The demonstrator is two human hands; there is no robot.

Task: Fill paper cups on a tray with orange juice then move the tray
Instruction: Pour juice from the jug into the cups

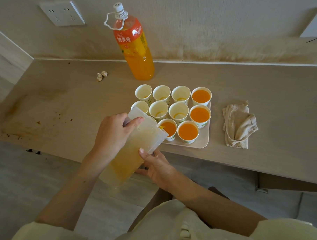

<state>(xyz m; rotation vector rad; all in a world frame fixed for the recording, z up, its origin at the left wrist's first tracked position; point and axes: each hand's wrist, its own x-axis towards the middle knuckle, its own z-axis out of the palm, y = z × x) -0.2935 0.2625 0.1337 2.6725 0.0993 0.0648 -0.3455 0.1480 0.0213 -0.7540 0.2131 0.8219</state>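
On the counter [82,102], the left hand [113,134] and right hand [155,167] are gripping the tipped jug [132,151], filling a front cup [169,128] (the back cups [161,93] are needing juice next).

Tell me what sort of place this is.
Probably a room in a home or flat, not a commercial kitchen: a built-in wood-look desk, wall sockets above it, and a shop-bought orange juice bottle.

bottle label: juice bottle [137,46] standing well beyond the left hand [115,134] reads "鲜果橙", white on orange
small logo [119,34] above that: too tiny to read tbh
cup prints: green marks on the paper cups [201,124], nothing legible
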